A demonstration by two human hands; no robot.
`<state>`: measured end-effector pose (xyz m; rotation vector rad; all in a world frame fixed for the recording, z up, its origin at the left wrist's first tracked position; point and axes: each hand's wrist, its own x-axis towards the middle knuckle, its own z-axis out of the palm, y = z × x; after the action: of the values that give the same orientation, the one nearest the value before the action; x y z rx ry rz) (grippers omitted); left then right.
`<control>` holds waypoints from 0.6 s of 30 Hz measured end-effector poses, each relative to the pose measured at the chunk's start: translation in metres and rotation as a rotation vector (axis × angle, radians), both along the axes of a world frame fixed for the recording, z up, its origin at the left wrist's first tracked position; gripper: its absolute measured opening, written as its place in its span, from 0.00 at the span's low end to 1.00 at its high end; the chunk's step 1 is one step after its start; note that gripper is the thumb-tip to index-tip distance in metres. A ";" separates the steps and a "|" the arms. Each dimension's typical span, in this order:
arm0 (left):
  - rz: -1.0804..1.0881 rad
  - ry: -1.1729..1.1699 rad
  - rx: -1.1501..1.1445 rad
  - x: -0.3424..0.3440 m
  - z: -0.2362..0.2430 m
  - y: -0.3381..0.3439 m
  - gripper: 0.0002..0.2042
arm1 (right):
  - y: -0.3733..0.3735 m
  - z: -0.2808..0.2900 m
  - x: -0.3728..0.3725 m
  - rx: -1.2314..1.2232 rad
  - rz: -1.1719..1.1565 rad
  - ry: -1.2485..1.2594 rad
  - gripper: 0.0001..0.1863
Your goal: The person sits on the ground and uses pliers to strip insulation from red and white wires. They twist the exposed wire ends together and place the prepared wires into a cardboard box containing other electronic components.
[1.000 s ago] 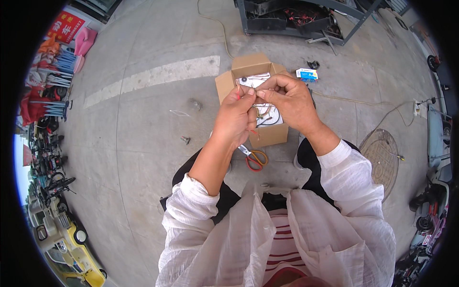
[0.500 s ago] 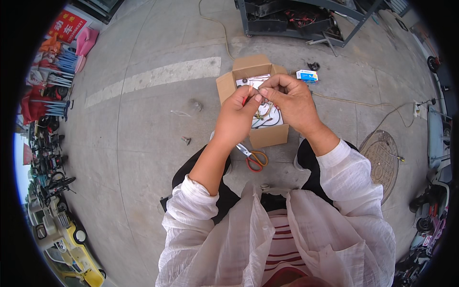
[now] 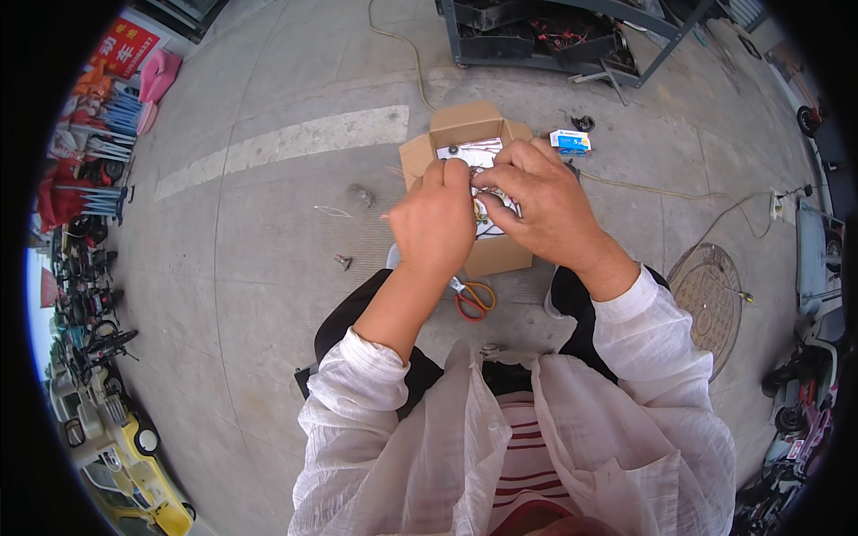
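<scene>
Over an open cardboard box (image 3: 496, 259), my left hand (image 3: 433, 219) is closed with its back turned up. Thin reddish wires (image 3: 395, 170) stick out from its left side. Close against it, my right hand (image 3: 550, 205) pinches with thumb and forefinger at the same spot. What lies between the fingertips is too small and too hidden to tell. Inside the box, partly covered by my hands, are coloured wires (image 3: 483, 215) and white sheets. Scissors (image 3: 474, 302) with one red and one orange-yellow handle lie on the ground just in front of the box.
A blue and white small carton (image 3: 570, 142) and a black part (image 3: 583, 122) sit right of the box. Beyond stands a grey metal rack (image 3: 554, 67). A cable (image 3: 661, 188) runs right, past a manhole cover (image 3: 706, 299). A small metal part (image 3: 343, 262) lies left.
My left hand has rolled over so that its back faces up, and the wires now show at its left side. The right hand has shifted slightly, its pinch lower beside the left.
</scene>
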<state>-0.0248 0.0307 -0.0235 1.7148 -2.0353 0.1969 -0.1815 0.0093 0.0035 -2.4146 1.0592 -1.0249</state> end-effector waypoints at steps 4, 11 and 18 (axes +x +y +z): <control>-0.001 -0.065 -0.031 -0.002 0.003 0.001 0.05 | -0.001 -0.004 0.002 -0.019 0.005 0.038 0.06; 0.037 0.137 0.152 0.000 -0.001 0.002 0.08 | 0.000 -0.010 0.008 0.072 -0.024 -0.054 0.09; 0.042 0.208 0.146 0.000 0.002 0.004 0.07 | 0.000 -0.020 0.010 0.599 -0.015 -0.393 0.07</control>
<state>-0.0251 0.0343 -0.0214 1.7850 -1.9024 -0.1154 -0.1715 0.0089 -0.0168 -1.6542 1.0512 -0.9600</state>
